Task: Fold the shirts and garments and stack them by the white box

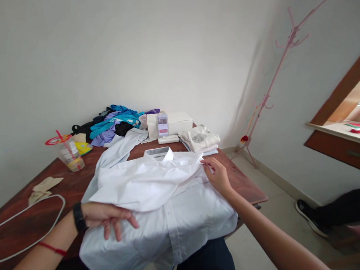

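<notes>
Two hands on one white cotton button-up shirt

My left hand lies open, fingers spread on its sleeve; my right hand pinches its shoulder; one plastic drink cup beyond my left.

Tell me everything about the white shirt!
The white shirt is light, thin cloth with a collar and small buttons down the front. It lies face up on the brown table, hem hanging over the near edge. One sleeve is folded across its chest. The left hand rests on it; the right hand pinches its shoulder.
</notes>
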Motion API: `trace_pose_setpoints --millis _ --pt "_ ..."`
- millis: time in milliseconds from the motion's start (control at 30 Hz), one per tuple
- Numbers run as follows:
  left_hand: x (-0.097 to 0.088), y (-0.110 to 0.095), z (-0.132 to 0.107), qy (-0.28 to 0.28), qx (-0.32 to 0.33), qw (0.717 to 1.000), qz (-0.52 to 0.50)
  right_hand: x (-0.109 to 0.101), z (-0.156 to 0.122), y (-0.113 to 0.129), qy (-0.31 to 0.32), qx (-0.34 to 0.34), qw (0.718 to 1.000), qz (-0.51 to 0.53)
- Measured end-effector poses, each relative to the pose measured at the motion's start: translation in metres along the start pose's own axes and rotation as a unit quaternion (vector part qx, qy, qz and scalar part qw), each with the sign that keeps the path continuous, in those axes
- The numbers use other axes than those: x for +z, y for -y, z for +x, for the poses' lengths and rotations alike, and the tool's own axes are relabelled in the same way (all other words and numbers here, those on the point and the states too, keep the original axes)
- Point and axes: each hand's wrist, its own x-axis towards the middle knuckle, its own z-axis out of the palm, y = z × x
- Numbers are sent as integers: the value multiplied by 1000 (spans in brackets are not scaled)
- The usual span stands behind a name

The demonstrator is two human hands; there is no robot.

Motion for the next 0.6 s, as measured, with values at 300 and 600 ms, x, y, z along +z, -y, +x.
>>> trace_pose_setpoints --millis 300,600 --pt "56 18 -60 -186 -10 983 3 -10 -19 19 71 -29 993 -87" --pt "-23 -4 -20 -503 -1 807 309 -45 -20 -6 112 36 986 -116"
